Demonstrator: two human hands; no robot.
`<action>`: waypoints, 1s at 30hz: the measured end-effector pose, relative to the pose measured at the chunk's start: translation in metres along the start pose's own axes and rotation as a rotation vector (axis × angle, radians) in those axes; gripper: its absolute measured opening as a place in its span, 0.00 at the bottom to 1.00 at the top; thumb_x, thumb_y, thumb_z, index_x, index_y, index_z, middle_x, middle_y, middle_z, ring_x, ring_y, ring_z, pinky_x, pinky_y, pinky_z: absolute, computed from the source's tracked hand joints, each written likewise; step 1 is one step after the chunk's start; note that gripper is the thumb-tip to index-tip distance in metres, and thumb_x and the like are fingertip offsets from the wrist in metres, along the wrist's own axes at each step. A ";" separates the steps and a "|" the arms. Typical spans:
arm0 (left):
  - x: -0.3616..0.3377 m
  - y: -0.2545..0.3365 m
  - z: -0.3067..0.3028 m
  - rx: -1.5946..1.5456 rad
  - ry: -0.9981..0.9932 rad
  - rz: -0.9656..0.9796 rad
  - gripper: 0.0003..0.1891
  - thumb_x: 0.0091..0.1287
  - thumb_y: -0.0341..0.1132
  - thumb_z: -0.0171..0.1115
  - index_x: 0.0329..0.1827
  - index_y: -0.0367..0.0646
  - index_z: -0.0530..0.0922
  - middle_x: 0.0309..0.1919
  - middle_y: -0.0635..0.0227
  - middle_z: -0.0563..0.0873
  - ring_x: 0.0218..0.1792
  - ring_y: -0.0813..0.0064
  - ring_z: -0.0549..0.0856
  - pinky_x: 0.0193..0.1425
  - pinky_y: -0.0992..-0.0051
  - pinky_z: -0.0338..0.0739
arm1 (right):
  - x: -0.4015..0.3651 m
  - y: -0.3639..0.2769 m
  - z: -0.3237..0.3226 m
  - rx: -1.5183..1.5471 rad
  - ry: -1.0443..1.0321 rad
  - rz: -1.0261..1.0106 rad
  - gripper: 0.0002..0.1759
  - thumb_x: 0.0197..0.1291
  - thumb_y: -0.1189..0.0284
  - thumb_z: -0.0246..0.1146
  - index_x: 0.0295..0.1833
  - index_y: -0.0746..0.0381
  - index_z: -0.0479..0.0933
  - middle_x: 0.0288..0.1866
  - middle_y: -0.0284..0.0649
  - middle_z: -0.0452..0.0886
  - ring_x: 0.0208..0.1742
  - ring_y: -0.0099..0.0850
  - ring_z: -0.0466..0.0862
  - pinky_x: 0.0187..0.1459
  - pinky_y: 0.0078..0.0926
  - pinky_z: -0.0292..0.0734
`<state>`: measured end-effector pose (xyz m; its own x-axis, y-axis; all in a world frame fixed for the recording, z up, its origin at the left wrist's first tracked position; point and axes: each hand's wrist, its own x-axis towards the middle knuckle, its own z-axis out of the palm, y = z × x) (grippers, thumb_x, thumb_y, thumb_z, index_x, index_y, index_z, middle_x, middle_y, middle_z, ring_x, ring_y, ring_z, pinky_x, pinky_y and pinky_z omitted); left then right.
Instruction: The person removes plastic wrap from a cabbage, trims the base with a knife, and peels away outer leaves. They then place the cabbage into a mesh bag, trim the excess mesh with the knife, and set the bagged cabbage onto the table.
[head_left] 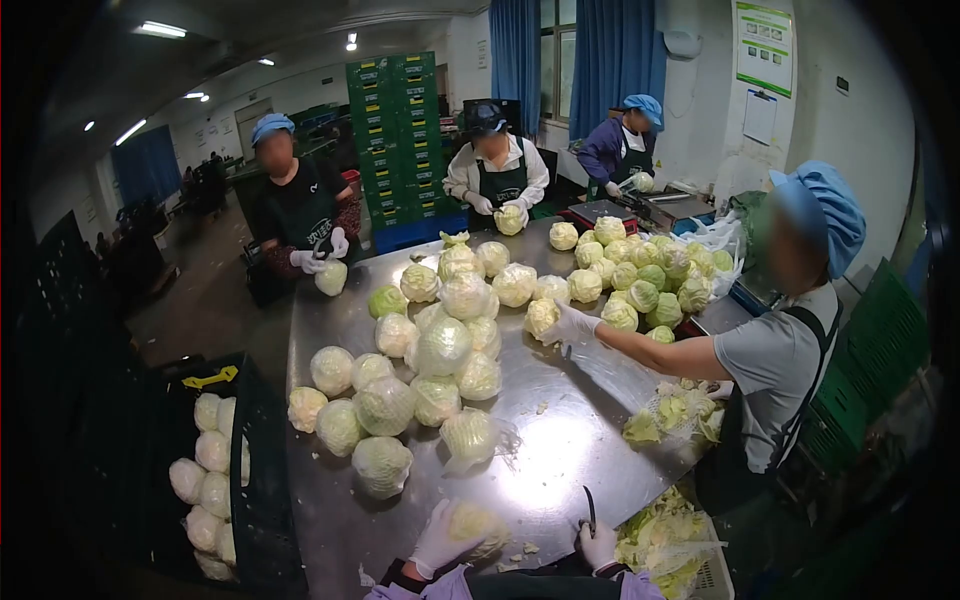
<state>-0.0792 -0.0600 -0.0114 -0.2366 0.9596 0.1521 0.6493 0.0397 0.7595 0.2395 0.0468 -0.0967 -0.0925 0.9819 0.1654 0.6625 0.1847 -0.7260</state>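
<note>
At the near edge of the steel table (535, 400), my gloved left hand (440, 540) is closed around the side of a pale cabbage (482, 526). To its right, my gloved right hand (599, 546) grips a small knife (589, 503) with a dark, curved blade pointing up. The blade is apart from the cabbage. Small leaf scraps (530, 547) lie on the steel between my hands. Beyond my left hand sits a cabbage in loose clear wrap (469, 438), in front of a heap of wrapped cabbages (443, 347).
A co-worker at the right reaches a gloved hand (572, 324) to a cabbage; three others work across the table. Bare cabbages (650, 275) pile up at the back right. Trimmed leaves fill a white basket (715, 560) beside me. At left, a dark crate (262, 480) holds wrapped cabbages.
</note>
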 end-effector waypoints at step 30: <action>-0.002 -0.036 -0.022 -0.495 -0.260 -0.242 0.48 0.57 0.48 0.73 0.73 0.33 0.55 0.70 0.51 0.63 0.71 0.61 0.64 0.74 0.67 0.58 | 0.009 -0.083 0.047 0.884 -0.845 0.754 0.18 0.69 0.64 0.58 0.58 0.62 0.76 0.30 0.32 0.79 0.24 0.20 0.76 0.24 0.17 0.72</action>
<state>-0.1186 -0.0694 -0.0250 -0.1107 0.9786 -0.1732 0.1708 0.1904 0.9667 0.1485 0.0421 -0.0661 -0.5469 0.5280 -0.6497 0.1097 -0.7241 -0.6809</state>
